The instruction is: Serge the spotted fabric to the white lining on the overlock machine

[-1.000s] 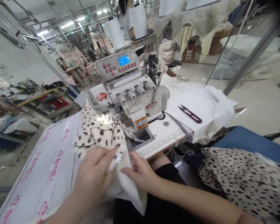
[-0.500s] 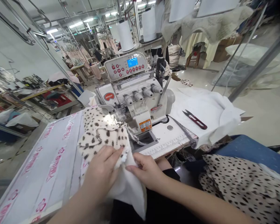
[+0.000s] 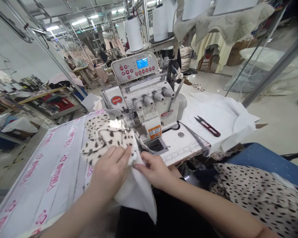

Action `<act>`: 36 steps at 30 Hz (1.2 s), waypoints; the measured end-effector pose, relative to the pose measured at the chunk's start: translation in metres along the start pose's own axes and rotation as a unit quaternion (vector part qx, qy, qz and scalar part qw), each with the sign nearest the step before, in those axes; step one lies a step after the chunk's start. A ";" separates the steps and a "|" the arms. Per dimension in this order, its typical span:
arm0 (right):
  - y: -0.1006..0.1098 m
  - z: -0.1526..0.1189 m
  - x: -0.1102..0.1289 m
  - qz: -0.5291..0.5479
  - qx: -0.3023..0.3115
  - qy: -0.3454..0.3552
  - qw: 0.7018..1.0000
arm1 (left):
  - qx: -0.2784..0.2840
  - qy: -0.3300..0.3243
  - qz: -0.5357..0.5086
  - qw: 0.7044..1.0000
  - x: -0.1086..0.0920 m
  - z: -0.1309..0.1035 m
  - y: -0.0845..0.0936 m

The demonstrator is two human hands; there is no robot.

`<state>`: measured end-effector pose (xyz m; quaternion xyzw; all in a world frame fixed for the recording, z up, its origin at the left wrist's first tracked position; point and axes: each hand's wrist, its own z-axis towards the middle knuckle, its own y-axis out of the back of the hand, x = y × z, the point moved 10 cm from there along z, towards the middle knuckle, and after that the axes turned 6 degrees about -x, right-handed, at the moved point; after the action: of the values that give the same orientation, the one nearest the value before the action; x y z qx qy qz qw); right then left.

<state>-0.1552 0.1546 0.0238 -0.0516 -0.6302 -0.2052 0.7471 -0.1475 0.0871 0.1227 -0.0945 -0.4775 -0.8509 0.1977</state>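
A cream fleece piece with dark spots (image 3: 106, 140) lies on the table in front of the overlock sewing machine (image 3: 144, 96), its far end under the presser foot. My left hand (image 3: 111, 172) presses flat on the near part of the fabric, fingers together. My right hand (image 3: 155, 170) pinches the fabric's white underside edge just right of the left hand, near the machine's front plate. The fabric's plain white end hangs off the table edge toward my lap.
Dark red thread snips (image 3: 208, 126) lie on white cloth (image 3: 225, 115) right of the machine. A pile of spotted fabric (image 3: 260, 198) sits at lower right on a blue surface. The table (image 3: 52, 165) carries pink-printed tape strips. Thread cones (image 3: 134, 33) stand behind the machine.
Both hands slid the spotted fabric a little forward toward the presser foot, and they now sit closer together. The view shifted slightly.
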 end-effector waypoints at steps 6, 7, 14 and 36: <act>0.003 0.015 0.003 -0.005 -0.014 0.005 1.000 | 0.007 0.004 0.015 1.000 0.015 0.011 -0.001; 0.003 0.015 0.001 -0.007 -0.010 -0.001 1.000 | 0.020 0.027 0.002 0.999 0.021 0.011 -0.003; -0.002 0.008 -0.002 -0.003 0.022 -0.016 1.000 | 0.046 0.129 0.022 0.990 0.049 0.014 -0.004; 0.002 -0.001 0.005 -0.056 0.016 0.019 0.998 | 0.031 -0.019 0.095 0.995 0.008 0.017 -0.012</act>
<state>-0.1530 0.1548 0.0288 -0.0006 -0.6206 -0.2375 0.7472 -0.1607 0.1051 0.1248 -0.1491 -0.4963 -0.8110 0.2716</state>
